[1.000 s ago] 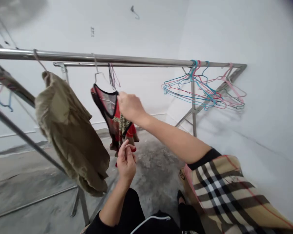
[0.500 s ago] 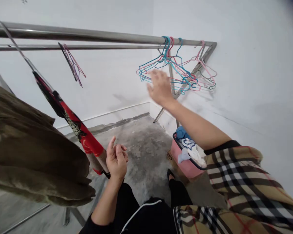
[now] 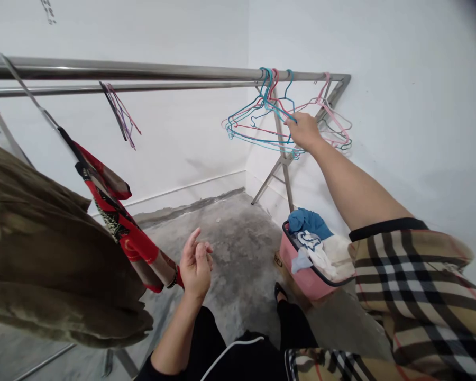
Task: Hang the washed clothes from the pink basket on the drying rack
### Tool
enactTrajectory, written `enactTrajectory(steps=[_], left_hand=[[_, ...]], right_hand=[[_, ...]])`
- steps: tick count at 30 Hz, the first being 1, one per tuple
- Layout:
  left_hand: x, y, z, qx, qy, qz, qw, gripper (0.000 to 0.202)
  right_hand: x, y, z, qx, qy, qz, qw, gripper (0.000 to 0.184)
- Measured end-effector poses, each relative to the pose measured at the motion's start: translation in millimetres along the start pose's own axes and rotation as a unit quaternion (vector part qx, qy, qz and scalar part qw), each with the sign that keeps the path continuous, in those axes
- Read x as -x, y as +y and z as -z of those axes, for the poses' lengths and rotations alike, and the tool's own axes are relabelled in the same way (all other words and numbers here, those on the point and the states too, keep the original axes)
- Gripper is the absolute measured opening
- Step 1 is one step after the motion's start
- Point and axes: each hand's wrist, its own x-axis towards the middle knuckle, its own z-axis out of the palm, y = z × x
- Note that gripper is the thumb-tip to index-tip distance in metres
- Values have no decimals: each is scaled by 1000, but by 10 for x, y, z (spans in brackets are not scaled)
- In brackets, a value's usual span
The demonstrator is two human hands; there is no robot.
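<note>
My right hand (image 3: 304, 130) is closed around the right shoulder of a blue clothes hanger (image 3: 283, 112), whose hook still rests on the metal rail (image 3: 162, 70). Several blue and red hangers (image 3: 238, 119) hang bunched beside it. Held low with the palm up, my left hand (image 3: 197, 263) has nothing in it, its fingers loosely curled and apart. Close to its left hangs a red, black and tan patterned garment (image 3: 137, 233). A dark olive garment (image 3: 55, 254) is further left on the rail.
A pink basket (image 3: 297, 275) with a blue garment (image 3: 309, 222) and white cloths (image 3: 325, 256) stands on a cardboard box at the lower right. Pink hangers (image 3: 333, 114) hang near the rail's end. Thin purple and black hangers (image 3: 121, 114) are on the rear rail.
My right hand has moved right and closed on the blue hanger's shoulder. The patterned garment has swung left, away from my left hand, which keeps its pose. The view has tilted up slightly.
</note>
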Motion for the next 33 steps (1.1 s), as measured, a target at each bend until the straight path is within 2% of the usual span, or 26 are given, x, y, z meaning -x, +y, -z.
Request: enactTrajectory(steps=[4, 7, 9, 11, 13, 15, 17, 18, 20, 22, 24, 26, 30, 33], left_hand=[[16, 33, 12, 3, 1, 3, 1000, 43], [32, 33, 14, -12, -12, -13, 1000, 40], [38, 15, 17, -34, -29, -39, 998, 38], [34, -6, 23, -64, -51, -70, 994, 37], [9, -21, 29, -112, -47, -118, 985, 37], [-44, -32, 30, -204, -19, -181, 962, 39], [-118, -61, 18, -334, -3, -233, 913, 48], [-156, -91, 5, -398, -12, -246, 884, 57], [-215, -194, -34, -493, -71, -240, 833, 64], [-226, -348, -93, -518, -183, -199, 812, 52], [-180, -522, -174, -484, -302, -141, 809, 39], [-92, -682, -277, -443, -379, -106, 806, 35], [80, -892, -495, -420, -443, -103, 785, 29], [121, -993, -604, -416, -447, -95, 786, 27]], right_hand=[[37, -286, 75, -18, 38, 34, 999, 34], [198, -435, 96, -42, 33, 56, 997, 35], [447, -444, 67, -72, 28, 79, 994, 33], [846, -363, 4, -118, 14, 107, 987, 35], [1380, -204, -80, -173, -32, 132, 976, 38], [1989, 3, -166, -230, -121, 139, 956, 41], [2593, 223, -238, -270, -200, 117, 934, 42], [2871, 331, -265, -283, -229, 99, 926, 42], [3345, 540, -299, -309, -268, 54, 911, 42], [3701, 745, -311, -330, -281, -5, 901, 43], [3948, 958, -319, -337, -284, -67, 895, 45], [4112, 1192, -349, -337, -308, -121, 882, 47], [4257, 1767, -549, -332, -364, -233, 838, 54], [4228, 2292, -821, -276, -311, -323, 850, 55]])
